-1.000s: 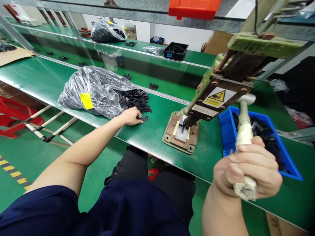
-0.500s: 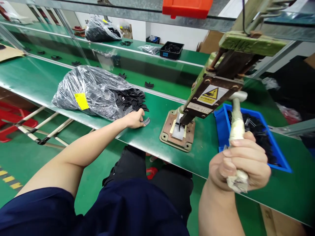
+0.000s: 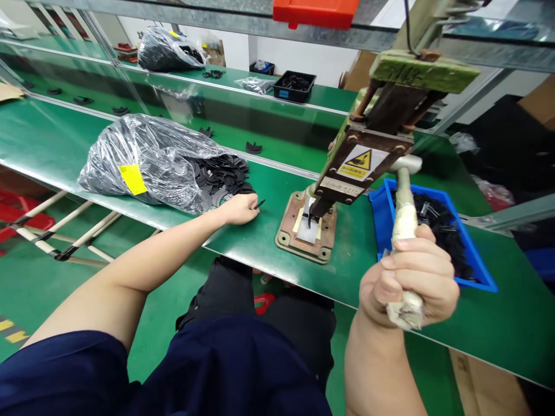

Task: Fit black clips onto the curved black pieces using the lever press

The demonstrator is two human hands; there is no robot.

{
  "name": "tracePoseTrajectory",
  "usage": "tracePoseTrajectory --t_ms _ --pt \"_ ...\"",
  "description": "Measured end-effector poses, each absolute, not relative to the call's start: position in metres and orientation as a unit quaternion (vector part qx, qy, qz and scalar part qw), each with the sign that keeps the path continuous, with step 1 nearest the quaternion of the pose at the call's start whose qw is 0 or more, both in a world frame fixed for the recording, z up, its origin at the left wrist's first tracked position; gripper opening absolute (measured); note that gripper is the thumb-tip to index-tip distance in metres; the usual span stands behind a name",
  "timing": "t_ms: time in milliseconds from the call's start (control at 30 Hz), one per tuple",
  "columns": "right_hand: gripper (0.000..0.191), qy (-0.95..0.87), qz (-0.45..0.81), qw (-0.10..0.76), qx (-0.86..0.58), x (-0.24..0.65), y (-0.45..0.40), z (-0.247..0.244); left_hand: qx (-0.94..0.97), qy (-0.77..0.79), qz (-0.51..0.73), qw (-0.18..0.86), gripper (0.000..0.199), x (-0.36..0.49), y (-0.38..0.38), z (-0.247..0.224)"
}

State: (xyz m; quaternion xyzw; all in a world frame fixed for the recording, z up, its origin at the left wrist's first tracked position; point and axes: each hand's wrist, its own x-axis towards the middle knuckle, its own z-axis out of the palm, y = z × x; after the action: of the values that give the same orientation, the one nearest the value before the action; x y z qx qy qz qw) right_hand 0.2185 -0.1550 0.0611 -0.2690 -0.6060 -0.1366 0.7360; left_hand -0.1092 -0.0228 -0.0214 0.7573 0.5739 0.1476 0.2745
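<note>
My left hand is closed on a thin black curved piece, whose tip sticks out past the fingers. Just behind it, similar black curved pieces spill from the mouth of a clear plastic bag with a yellow label. My right hand is wrapped around the taped lever handle of a green hand press. Below the press ram, the base plate carries a small pale metal fixture on the green bench.
A blue bin of black parts stands right of the press, behind my right hand. Loose black pieces lie on the green strip beyond the bench's rail. A black tray and another filled bag sit farther back. An orange-red bin hangs overhead.
My left hand has picked up the curved piece from the bench beside the pile, and it now points up from the fingers. My right hand keeps its grip on the lever. The view has shifted slightly.
</note>
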Motion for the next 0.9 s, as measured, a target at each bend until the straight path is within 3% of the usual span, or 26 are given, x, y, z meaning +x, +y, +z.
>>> tracePoseTrajectory --t_ms 333,467,900 --pt "0.034 -0.616 -0.133 0.728 -0.272 0.219 -0.158 0.061 0.562 0.503 0.326 0.571 0.046 -0.071 -0.026 -0.01" --pt "0.035 -0.604 -0.138 0.742 -0.255 0.219 -0.154 0.06 0.492 0.456 0.328 0.665 0.044 -0.044 -0.028 -0.001" --pt "0.031 -0.581 -0.151 0.772 -0.207 0.215 -0.143 0.06 0.586 0.453 0.272 0.615 0.033 0.002 -0.006 -0.009"
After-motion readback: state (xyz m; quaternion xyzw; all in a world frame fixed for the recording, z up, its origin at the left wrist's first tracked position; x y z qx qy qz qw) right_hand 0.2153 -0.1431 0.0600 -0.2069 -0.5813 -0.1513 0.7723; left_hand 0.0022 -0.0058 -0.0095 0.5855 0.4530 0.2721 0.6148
